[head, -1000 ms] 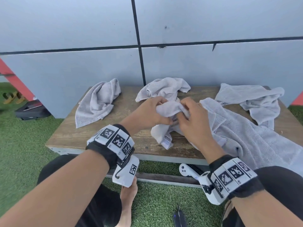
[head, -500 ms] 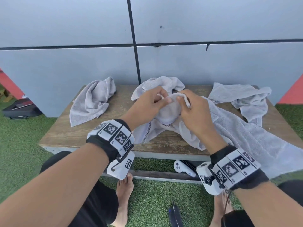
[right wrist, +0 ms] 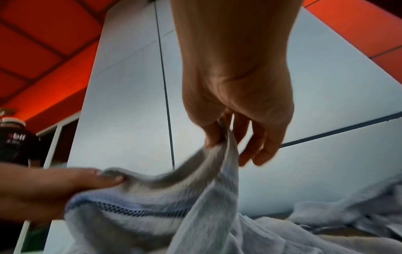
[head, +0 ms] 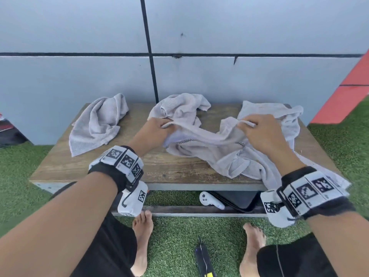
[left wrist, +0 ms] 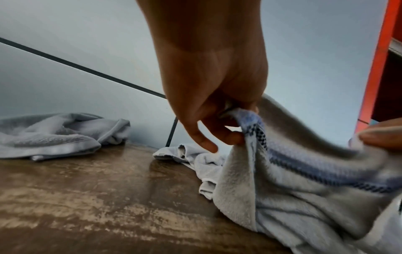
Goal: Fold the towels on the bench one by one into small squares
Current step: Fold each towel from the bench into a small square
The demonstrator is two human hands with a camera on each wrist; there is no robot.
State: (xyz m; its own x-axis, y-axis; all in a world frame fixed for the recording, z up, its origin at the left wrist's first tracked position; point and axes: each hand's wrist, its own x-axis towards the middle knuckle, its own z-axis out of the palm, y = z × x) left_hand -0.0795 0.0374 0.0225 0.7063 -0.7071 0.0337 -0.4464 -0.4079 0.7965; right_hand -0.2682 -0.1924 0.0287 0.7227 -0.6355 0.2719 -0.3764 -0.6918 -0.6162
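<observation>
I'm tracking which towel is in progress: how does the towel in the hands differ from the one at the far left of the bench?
The held towel is pinched along one edge by the left hand and right hand and stretched between them; the left towel lies crumpled and untouched. The held towel shows a dark checked stripe; none shows on the left towel. Both are pale grey and unfolded.

Square black-and-white coded markers (head: 305,191) cover the white bands strapped to both wrists, seen from the head camera; they carry patterns, not words. At the left edge of the right wrist view, a bystander's black shirt (right wrist: 16,147) bears pale lettering, blurred, of which only something like "bff" can be made out. No other writing is legible.
</observation>
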